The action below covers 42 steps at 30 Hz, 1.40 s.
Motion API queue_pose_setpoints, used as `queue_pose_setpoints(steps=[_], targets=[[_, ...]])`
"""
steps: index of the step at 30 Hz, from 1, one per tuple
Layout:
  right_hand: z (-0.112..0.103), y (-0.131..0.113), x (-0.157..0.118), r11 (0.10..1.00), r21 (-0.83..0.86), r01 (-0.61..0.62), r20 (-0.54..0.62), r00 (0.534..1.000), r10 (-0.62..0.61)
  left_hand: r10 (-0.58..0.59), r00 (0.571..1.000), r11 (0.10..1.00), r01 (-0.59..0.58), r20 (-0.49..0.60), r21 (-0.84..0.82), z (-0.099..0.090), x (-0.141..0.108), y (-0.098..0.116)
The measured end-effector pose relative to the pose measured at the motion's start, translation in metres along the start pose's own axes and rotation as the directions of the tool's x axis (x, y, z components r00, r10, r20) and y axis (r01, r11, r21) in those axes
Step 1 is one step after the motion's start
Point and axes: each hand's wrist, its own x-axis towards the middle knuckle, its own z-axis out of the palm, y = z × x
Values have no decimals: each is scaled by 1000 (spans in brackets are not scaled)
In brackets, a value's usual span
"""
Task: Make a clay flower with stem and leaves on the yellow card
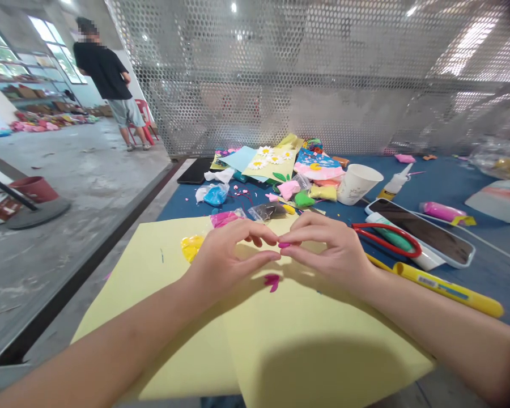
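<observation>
Between the thumb and fingers of my right hand [329,243] is a small piece of magenta modelling clay [284,245]. My left hand [227,252] faces it from the left, its thumb and index fingertips apart and close to the clay's left end; nothing shows gripped in that hand. Below both hands, magenta clay petals [272,281] joined in a small V lie on the yellow paper [187,340]. Beside my left hand sits a bag of yellow clay [192,247], and behind it a bag of magenta clay [227,218].
A white paper cup [359,184], red-handled scissors [414,243], a phone [425,226] and a yellow marker [450,289] lie to the right. Flower-decorated cards [276,161] and clay packets stand behind. A perforated metal panel [280,73] closes the back. A person [106,73] stands far left.
</observation>
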Motion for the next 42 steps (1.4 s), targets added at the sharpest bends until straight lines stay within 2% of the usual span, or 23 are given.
queue_pose_setpoints(steps=[4, 9, 12, 22, 28, 34, 42], targets=[[1, 1, 0, 999, 39, -33, 22, 999, 32, 161, 987, 986, -161, 17, 36, 1, -1, -3], [1, 2, -2, 998, 66, -9, 71, 997, 4, 187, 982, 981, -188, 35, 40, 0, -1, -4], [1, 2, -4, 997, 73, -18, 72, 997, 13, 238, 971, 969, -238, 10, 64, 0, -1, -5], [4, -1, -3, 994, 86, -64, 62, 996, 59, 441, 894, 884, -416, -85, 214, -2, -1, -8], [2, -1, -1, 996, 58, -73, 38, 997, 71, 449, 891, 880, -428, -63, 208, -3, 2, -9], [1, -2, 0, 998, 14, -60, -1, 998, 60, 394, 916, 900, -369, -71, 233, -1, 0, -9], [1, -2, -1, 998, 9, -54, -4, 999, 54, 366, 927, 914, -343, -77, 217, -1, 0, -9]])
